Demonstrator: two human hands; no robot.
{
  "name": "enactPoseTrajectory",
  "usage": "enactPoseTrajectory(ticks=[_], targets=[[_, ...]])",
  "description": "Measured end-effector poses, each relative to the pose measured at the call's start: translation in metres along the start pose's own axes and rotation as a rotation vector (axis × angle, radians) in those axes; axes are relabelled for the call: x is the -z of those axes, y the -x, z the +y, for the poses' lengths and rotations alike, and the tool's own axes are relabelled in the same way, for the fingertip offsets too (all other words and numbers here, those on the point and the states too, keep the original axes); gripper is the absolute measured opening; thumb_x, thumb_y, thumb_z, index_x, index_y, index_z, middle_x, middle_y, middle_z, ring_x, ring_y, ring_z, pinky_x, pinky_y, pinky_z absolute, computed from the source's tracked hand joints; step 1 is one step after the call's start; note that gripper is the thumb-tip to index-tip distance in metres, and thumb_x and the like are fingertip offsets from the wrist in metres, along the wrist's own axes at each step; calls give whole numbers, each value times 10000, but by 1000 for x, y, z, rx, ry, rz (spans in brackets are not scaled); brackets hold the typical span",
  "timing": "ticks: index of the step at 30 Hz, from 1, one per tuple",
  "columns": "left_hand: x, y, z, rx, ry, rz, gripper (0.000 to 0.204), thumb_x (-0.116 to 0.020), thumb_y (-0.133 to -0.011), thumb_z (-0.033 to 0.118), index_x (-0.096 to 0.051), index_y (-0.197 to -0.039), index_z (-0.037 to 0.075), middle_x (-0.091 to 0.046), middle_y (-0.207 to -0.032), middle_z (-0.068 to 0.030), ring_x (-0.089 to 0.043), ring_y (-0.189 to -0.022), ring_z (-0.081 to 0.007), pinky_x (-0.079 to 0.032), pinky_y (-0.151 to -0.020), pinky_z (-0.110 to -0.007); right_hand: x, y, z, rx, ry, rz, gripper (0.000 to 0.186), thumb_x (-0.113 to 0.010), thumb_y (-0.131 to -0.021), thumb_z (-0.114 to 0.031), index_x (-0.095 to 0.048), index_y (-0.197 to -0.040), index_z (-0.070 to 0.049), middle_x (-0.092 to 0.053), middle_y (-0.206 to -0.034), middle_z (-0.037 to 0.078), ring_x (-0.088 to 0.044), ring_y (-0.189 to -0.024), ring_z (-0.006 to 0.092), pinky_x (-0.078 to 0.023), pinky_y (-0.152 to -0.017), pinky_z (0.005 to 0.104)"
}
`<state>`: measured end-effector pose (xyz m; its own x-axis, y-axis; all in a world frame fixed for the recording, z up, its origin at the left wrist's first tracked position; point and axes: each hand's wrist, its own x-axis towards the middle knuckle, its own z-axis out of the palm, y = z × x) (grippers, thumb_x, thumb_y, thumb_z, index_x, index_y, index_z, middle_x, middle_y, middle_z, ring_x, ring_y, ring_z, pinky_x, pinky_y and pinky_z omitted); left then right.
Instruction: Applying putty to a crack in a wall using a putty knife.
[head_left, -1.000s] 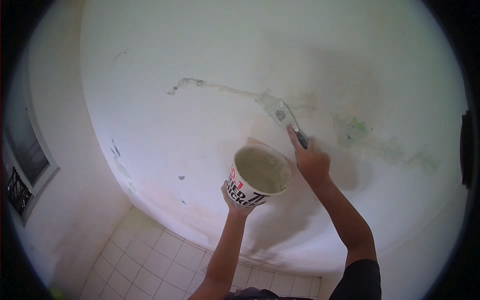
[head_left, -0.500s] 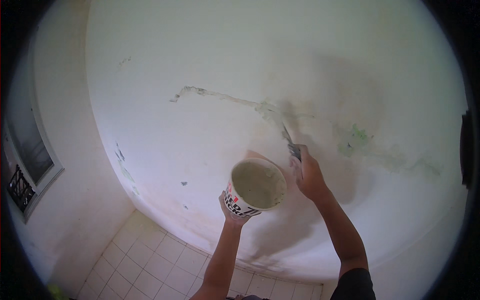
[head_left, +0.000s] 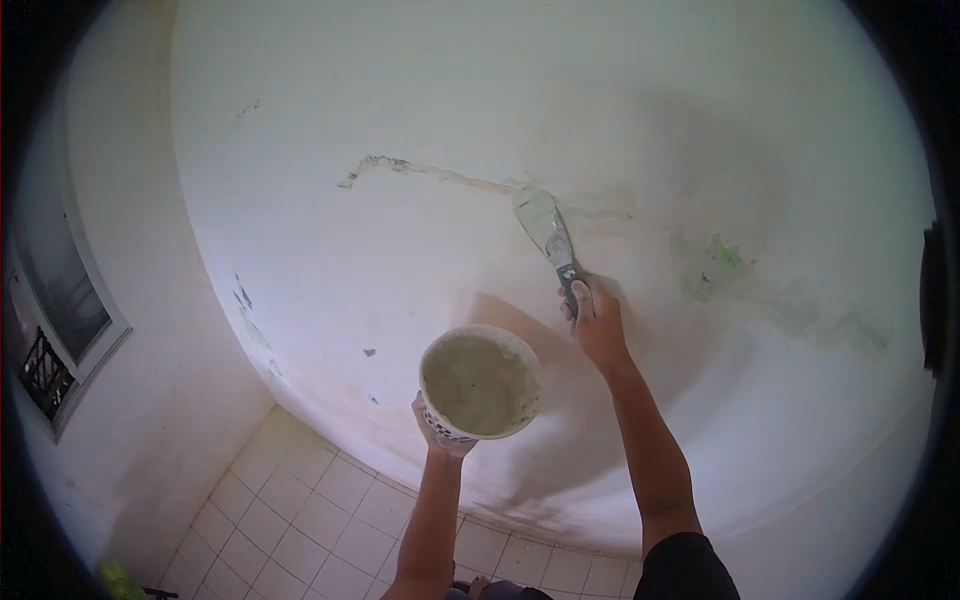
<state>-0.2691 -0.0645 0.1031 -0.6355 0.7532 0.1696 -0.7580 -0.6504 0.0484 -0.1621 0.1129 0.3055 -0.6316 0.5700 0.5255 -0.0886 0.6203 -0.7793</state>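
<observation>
My left hand (head_left: 440, 432) grips a white bucket (head_left: 480, 432) from below and its left side. Inside lies smooth grey-beige filler paste (head_left: 478, 385), with smears along the rim. My right hand (head_left: 597, 318) is closed round the dark handle of a putty knife (head_left: 543, 222). Its wide blade points up and lies close against the white wall (head_left: 430, 265), with some paste on it. The blade's tip meets the right end of a long crack (head_left: 445, 176) that runs leftward across the wall.
Green and grey patches (head_left: 722, 252) mark the wall at right. More chipped spots (head_left: 245, 300) show near the left corner. A white-framed window (head_left: 70, 300) stands in the left side wall. Below is a tiled floor (head_left: 300, 510).
My right hand has turned the putty knife so its blade now shows broad instead of edge-on. The bucket has shifted left and slightly down, its printed side now mostly out of sight.
</observation>
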Motion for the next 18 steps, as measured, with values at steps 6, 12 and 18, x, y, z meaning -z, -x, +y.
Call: enactPoseTrajectory(ticks=[6,12,18], targets=[[-1,4,6,0,-22,-18,590,-422,-980,530,-548,-1378,114,-576,-1354,-125,-595,-1197,-331,-541,-961,-540,18,30,16,-3,40,79,316,-428,-1097,-255,-614,-998,-20,-556,-714,-9,-463,-563,44,-383,-482,219],[-2,15,11,19,-31,-19,622,-426,-958,549,-542,-1393,121,-568,-1375,-121,-587,-1214,-332,-535,-970,-541,17,66,-28,92,147,182,257,-450,-1068,-139,-643,-1146,12,-641,-773,110,-582,-650,161,-472,-615,340],[3,19,4,49,58,-105,637,-456,-959,542,-513,-1435,122,-544,-1421,-135,-569,-1253,-355,-531,-986,-561,25,46,-45,660,498,602,456,-542,-1011,-105,-534,-1466,-71,-610,-977,131,-607,-759,248,-505,-656,338]])
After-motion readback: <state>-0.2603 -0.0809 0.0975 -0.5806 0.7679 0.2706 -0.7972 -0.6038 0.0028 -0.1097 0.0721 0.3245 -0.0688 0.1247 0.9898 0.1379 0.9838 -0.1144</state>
